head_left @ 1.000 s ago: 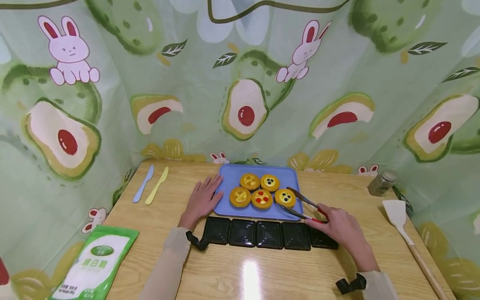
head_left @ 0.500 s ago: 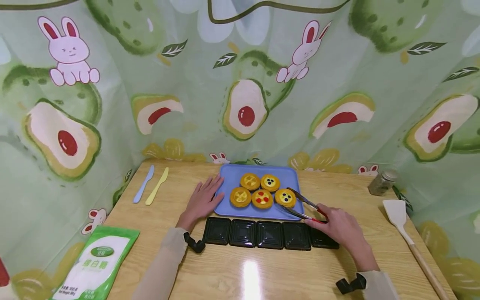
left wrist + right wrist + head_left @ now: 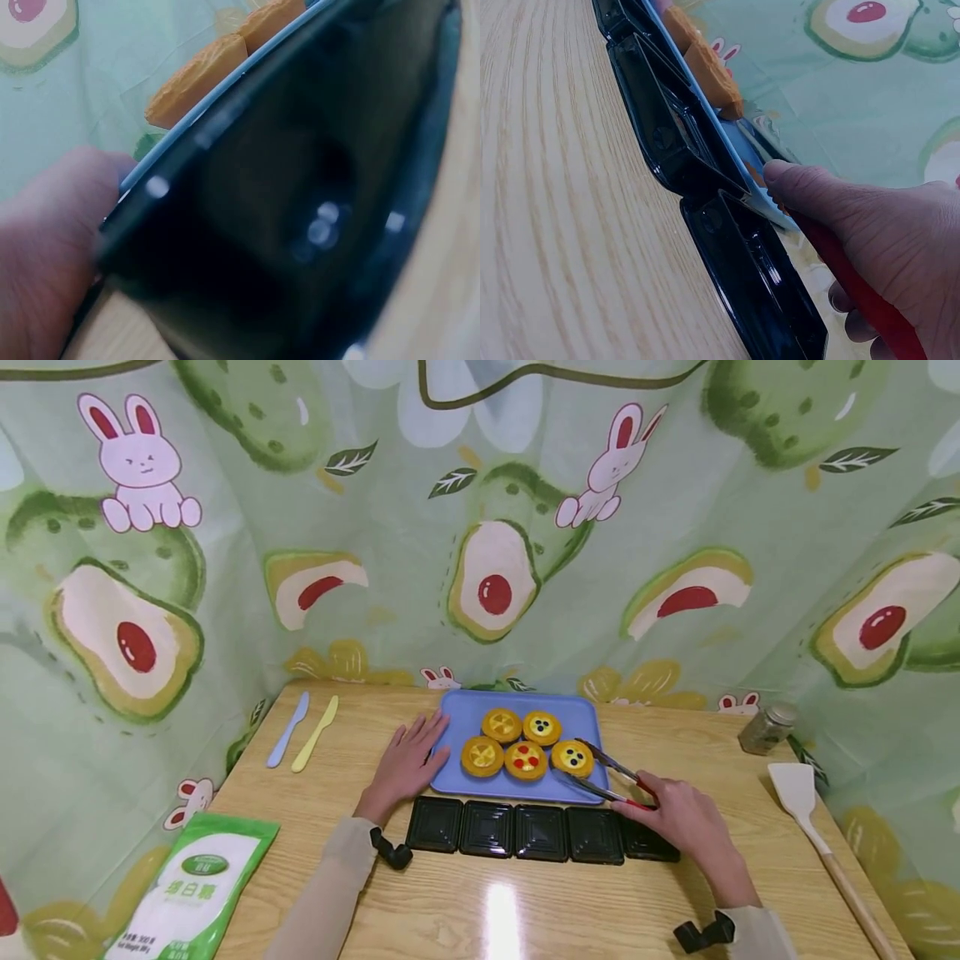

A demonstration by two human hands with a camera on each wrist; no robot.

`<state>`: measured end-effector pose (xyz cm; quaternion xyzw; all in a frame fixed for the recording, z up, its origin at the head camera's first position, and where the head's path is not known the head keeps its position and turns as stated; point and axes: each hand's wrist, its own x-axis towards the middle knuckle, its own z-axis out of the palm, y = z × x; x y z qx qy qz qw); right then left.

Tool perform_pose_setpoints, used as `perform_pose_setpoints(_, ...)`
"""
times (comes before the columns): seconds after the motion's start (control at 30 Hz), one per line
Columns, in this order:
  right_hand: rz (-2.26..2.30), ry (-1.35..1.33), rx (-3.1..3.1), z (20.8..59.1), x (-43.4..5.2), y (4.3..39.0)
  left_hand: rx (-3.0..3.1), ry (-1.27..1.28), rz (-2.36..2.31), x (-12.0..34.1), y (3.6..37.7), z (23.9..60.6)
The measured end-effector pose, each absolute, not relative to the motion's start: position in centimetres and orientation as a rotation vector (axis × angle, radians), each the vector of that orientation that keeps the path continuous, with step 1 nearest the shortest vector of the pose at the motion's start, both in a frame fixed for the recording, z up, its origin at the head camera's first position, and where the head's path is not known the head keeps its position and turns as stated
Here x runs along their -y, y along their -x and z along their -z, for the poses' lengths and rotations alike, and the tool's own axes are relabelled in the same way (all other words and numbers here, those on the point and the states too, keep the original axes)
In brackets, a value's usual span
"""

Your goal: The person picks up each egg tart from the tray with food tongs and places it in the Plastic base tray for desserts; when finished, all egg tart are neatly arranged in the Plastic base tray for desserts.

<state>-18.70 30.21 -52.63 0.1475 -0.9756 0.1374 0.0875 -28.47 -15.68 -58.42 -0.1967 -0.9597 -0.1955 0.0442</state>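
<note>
A blue tray (image 3: pixel 577 714) at the table's middle back holds several orange tarts (image 3: pixel 525 758) with fruit on top. My right hand (image 3: pixel 675 814) grips red-handled metal tongs (image 3: pixel 609 777), whose two tips stand either side of the rightmost tart (image 3: pixel 572 757). My left hand (image 3: pixel 405 762) lies flat with straight fingers against the tray's left edge. A row of several black plastic containers (image 3: pixel 540 831) runs along the tray's near side. In the right wrist view the red tong handle (image 3: pixel 855 281) runs under my thumb. The left wrist view is mostly a dark container (image 3: pixel 300 217).
A blue knife (image 3: pixel 287 728) and a yellow knife (image 3: pixel 315 732) lie at the back left. A green-and-white bag (image 3: pixel 191 889) sits at the front left. A glass spice jar (image 3: pixel 765 727) and a white spatula (image 3: pixel 813 827) lie on the right.
</note>
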Motion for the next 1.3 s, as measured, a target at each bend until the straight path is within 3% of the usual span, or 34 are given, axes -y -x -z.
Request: perform_pose_setpoints(1.3, -0.406, -0.491, 2.812, 52.12, -30.62, 18.5, 2.951, 0.616, 0.58, 15.92, 28.48, 58.58)
